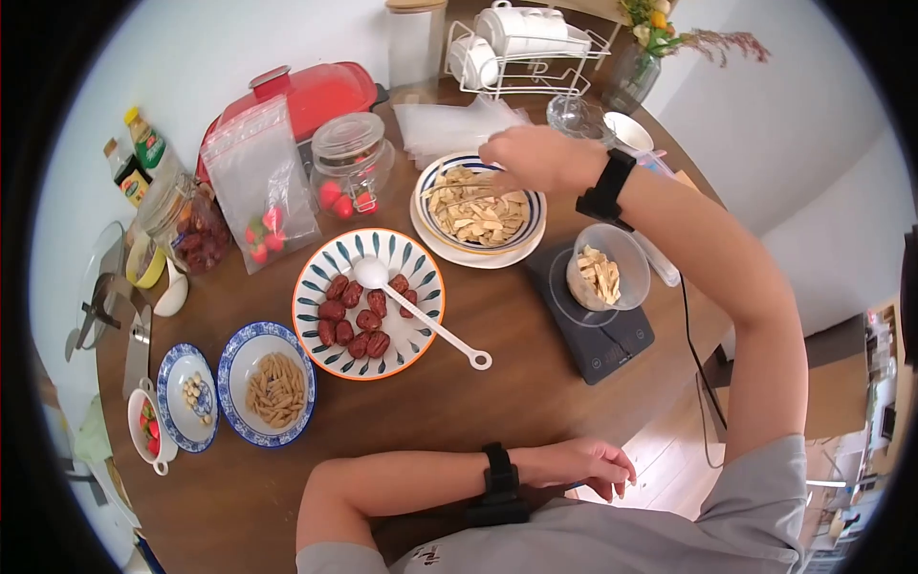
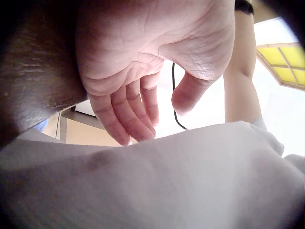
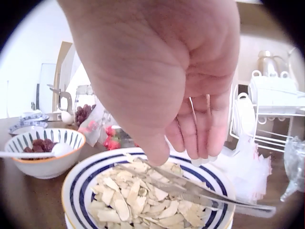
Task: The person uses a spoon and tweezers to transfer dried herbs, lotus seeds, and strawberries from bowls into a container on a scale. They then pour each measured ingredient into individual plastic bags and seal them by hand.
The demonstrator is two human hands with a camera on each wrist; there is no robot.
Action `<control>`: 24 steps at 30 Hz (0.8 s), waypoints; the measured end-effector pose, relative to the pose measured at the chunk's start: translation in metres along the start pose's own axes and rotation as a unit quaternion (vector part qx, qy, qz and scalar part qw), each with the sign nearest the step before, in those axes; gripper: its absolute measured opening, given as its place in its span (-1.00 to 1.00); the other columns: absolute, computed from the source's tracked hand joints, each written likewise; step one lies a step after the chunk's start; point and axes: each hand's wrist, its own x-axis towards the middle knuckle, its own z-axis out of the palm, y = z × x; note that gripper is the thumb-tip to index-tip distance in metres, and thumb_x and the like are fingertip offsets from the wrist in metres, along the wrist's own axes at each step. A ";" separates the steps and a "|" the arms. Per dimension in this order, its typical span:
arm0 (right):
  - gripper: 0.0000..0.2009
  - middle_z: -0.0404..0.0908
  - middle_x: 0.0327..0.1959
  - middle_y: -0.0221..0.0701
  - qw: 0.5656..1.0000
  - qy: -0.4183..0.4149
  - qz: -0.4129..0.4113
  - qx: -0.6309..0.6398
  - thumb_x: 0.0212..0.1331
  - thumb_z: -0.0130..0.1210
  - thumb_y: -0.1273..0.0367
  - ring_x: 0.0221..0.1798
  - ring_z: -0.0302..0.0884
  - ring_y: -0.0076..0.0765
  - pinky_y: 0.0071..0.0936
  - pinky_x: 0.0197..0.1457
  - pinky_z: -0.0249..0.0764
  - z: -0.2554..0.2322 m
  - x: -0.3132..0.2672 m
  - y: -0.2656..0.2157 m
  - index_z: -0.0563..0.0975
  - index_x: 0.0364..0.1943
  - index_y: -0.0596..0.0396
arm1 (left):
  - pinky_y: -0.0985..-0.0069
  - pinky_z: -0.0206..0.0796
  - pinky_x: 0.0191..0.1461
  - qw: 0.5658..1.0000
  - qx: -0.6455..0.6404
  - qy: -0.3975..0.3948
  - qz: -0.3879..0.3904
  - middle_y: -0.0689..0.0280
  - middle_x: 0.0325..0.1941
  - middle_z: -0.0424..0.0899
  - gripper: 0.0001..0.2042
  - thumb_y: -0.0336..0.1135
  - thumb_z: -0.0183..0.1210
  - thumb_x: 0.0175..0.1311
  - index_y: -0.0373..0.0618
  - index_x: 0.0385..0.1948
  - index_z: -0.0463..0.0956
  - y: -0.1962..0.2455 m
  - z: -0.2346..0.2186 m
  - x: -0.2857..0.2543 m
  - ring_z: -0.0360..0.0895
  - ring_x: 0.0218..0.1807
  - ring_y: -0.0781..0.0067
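My right hand (image 1: 545,158) hovers over a blue-striped bowl (image 3: 72,191) of pale dried root slices (image 1: 488,225). Metal tweezers (image 3: 224,202) lie across the slices and the bowl's rim, and the thumb overlaps them in the right wrist view. The fingers hang loosely extended, with nothing gripped between them. Just right of the bowl, a clear plastic cup (image 1: 633,273) with some of the same slices stands on a black kitchen scale (image 1: 612,349). Low by the table's front edge, my left hand (image 1: 579,466) hangs relaxed in front of the shirt, holding nothing.
A patterned bowl (image 1: 421,335) holds red dates and a white spoon (image 1: 435,325). Two blue-and-white bowls (image 1: 229,407) stand left of it. Behind are glass jars (image 1: 349,143), a zip bag (image 1: 258,182), a red-lidded cooker (image 1: 325,96) and a cup rack (image 1: 535,81).
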 end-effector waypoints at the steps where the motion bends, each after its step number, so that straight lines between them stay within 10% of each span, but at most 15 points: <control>1: -0.74 0.61 -0.26 -0.15 1.000 0.012 0.019 -0.009 0.11 0.20 0.23 -0.16 0.58 0.03 -0.10 -0.13 0.47 -0.008 -0.007 0.001 0.55 -0.25 0.14 | 0.62 0.37 0.01 1.000 -0.002 0.004 0.003 0.30 -0.17 0.59 -0.75 -0.28 0.08 0.38 -0.24 -0.05 0.46 0.001 0.002 0.000 0.52 -0.18 0.59; 9: -0.68 0.54 -0.53 -0.10 0.951 0.145 0.270 0.038 0.20 0.13 0.17 -0.37 0.52 0.05 -0.15 -0.34 0.40 -0.107 -0.174 0.032 0.53 -0.46 0.19 | 0.57 0.39 0.08 0.999 0.014 0.029 -0.028 0.23 -0.09 0.60 -0.72 -0.33 0.06 0.40 -0.29 0.04 0.44 0.005 0.002 -0.002 0.53 -0.10 0.54; 14: -0.65 0.44 -0.68 -0.28 0.897 0.203 0.392 0.003 0.19 0.17 0.22 -0.60 0.35 -0.37 -0.40 -0.48 0.31 -0.064 -0.283 0.064 0.49 -0.53 0.29 | 0.55 0.37 0.11 1.000 0.009 0.022 -0.012 0.24 -0.08 0.59 -0.74 -0.35 0.01 0.43 -0.28 0.04 0.45 0.005 0.001 -0.003 0.52 -0.06 0.52; 21: -0.54 0.62 -0.55 -0.22 0.769 0.185 0.595 0.144 -0.01 0.27 0.00 -0.44 0.59 -0.19 -0.32 -0.28 0.49 -0.006 -0.314 0.048 0.58 -0.53 0.20 | 0.49 0.36 0.15 0.998 0.015 0.064 0.018 0.24 -0.05 0.58 -0.74 -0.34 0.00 0.44 -0.28 0.04 0.46 0.001 0.005 -0.002 0.52 -0.03 0.48; 24: -0.57 0.63 -0.54 -0.19 0.783 0.156 0.581 0.154 -0.03 0.27 0.03 -0.41 0.62 -0.12 -0.28 -0.25 0.52 0.016 -0.310 0.058 0.62 -0.49 0.19 | 0.49 0.36 0.15 0.995 0.060 0.080 0.032 0.23 -0.04 0.58 -0.73 -0.33 0.03 0.43 -0.27 0.04 0.47 0.005 0.014 -0.006 0.52 -0.02 0.47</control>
